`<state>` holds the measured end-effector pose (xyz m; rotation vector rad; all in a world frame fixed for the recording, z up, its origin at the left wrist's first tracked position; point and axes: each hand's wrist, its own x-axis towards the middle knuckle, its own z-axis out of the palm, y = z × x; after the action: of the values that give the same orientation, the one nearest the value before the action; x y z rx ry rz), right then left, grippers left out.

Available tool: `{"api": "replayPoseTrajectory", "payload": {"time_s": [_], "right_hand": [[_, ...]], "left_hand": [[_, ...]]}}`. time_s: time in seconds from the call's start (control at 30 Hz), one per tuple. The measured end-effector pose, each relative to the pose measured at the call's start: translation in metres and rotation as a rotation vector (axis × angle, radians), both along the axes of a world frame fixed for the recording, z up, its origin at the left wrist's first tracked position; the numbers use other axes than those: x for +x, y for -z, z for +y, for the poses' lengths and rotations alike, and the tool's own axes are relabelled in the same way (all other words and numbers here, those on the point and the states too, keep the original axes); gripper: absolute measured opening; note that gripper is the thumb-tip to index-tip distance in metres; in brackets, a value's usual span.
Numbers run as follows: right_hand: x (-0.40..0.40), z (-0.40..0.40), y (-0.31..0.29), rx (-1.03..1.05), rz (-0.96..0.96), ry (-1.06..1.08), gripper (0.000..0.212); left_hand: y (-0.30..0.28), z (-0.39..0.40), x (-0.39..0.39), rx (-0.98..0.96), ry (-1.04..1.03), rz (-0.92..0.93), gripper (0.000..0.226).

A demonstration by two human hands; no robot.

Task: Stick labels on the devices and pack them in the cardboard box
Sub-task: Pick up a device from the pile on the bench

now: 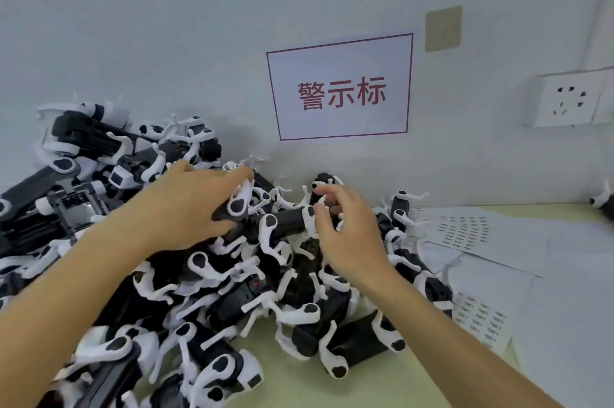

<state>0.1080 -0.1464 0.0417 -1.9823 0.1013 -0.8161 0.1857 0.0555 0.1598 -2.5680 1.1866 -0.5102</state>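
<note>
A big heap of black-and-white devices [206, 278], small robot-dog shapes with white legs, covers the table from the left edge to the middle. My left hand [189, 204] lies on top of the heap, its fingers curled round one device [237, 204] near the wall. My right hand [345, 228] hovers just to the right, fingers curled loosely at the end of a black device body [287, 219]; it is hard to tell whether it grips it. Label sheets [465, 231] printed with small labels lie on the table to the right. No cardboard box is in view.
The white wall stands right behind the heap, with a red-framed sign [342, 88] and a power socket [564, 101]. One more device [603, 201] sits at the far right by the wall. Bare yellowish table [292, 377] shows at the front.
</note>
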Motion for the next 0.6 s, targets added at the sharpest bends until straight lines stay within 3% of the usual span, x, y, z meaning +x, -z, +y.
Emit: {"api": "replayPoseTrajectory", "payload": {"time_s": [0.1,0.17,0.23,0.37,0.6], "right_hand": [[-0.013,-0.059,0.011,-0.117,0.264,0.171,0.050],[-0.016,-0.086,0.015,-0.241,0.435,0.178,0.071],[-0.013,-0.099,0.016,-0.362,0.553,0.124,0.082],[0.002,-0.112,0.015,-0.508,0.710,-0.114,0.087],[0.004,-0.138,0.016,-0.508,0.592,-0.174,0.069]], "left_hand": [[-0.015,-0.012,0.018,-0.251,0.145,0.003,0.053],[-0.021,-0.033,0.029,-0.425,0.261,0.028,0.052],[-0.019,-0.062,0.037,-0.471,0.303,0.093,0.051],[0.013,-0.111,0.051,-0.305,0.143,0.178,0.036],[0.040,-0.129,0.051,-0.052,-0.223,0.043,0.062]]}}
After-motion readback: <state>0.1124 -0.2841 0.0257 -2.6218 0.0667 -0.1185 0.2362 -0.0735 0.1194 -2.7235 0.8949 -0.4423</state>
